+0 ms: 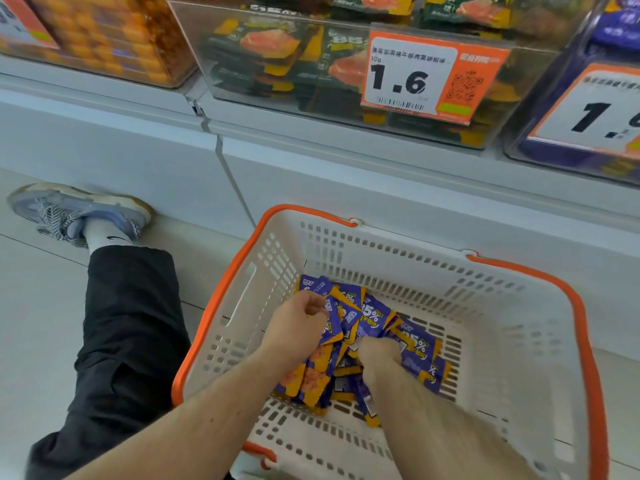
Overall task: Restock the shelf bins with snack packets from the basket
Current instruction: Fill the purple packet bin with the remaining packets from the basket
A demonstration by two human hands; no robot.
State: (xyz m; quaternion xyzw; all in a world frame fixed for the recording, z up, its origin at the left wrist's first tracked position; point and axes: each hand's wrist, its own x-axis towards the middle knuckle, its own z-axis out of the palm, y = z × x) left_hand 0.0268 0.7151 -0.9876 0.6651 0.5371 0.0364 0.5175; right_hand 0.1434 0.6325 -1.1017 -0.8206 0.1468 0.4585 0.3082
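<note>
A white basket (519, 341) with an orange rim sits on the floor below the shelf. Several purple-and-orange snack packets (412, 344) lie heaped in its left half. My left hand (298, 323) is down in the pile, fingers curled round a bunch of packets. My right hand (377, 358) is beside it, fingers dug into the heap and gripping packets. Above, at the far right of the shelf, a clear bin (588, 98) holds purple packets of the same colour.
A clear bin of dark green packets (294, 64) with a 1.6 price tag (415, 77) stands over the basket. An orange-packet bin (121, 39) is at upper left. My leg in black trousers (128, 334) and shoe (79, 209) stretch along the floor to the left.
</note>
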